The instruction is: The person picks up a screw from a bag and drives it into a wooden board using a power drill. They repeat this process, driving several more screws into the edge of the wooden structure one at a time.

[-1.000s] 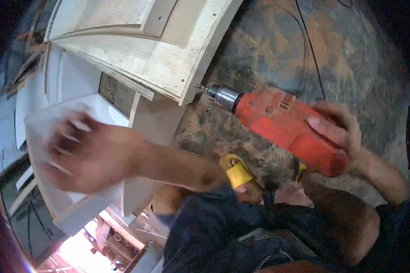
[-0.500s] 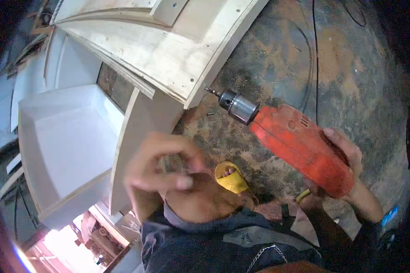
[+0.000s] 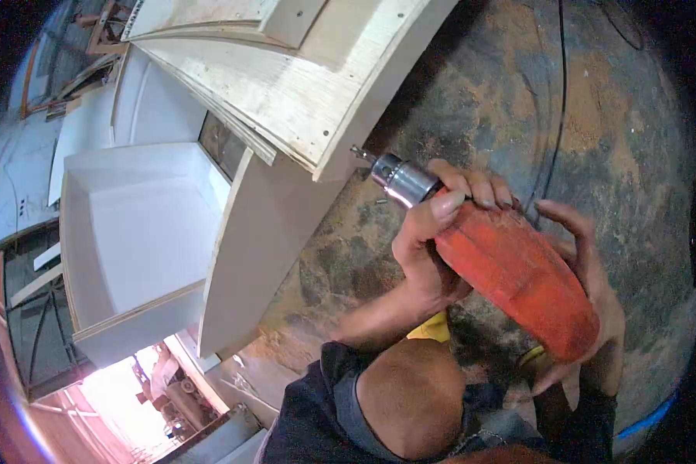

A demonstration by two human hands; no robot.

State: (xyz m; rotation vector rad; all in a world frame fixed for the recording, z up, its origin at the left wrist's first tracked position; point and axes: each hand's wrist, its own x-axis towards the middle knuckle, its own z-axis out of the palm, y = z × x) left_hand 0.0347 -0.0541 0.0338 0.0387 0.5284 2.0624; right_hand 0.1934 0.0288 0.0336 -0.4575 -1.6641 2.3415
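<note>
Got both hands on the orange drill (image 3: 518,278) here. My left hand (image 3: 429,240) is clamped around its front just behind the chuck (image 3: 404,180), and my right hand (image 3: 584,301) is wrapped round the back end. The bit pokes out past my left fingers, tip right at the plywood panel (image 3: 301,93) edge.
</note>
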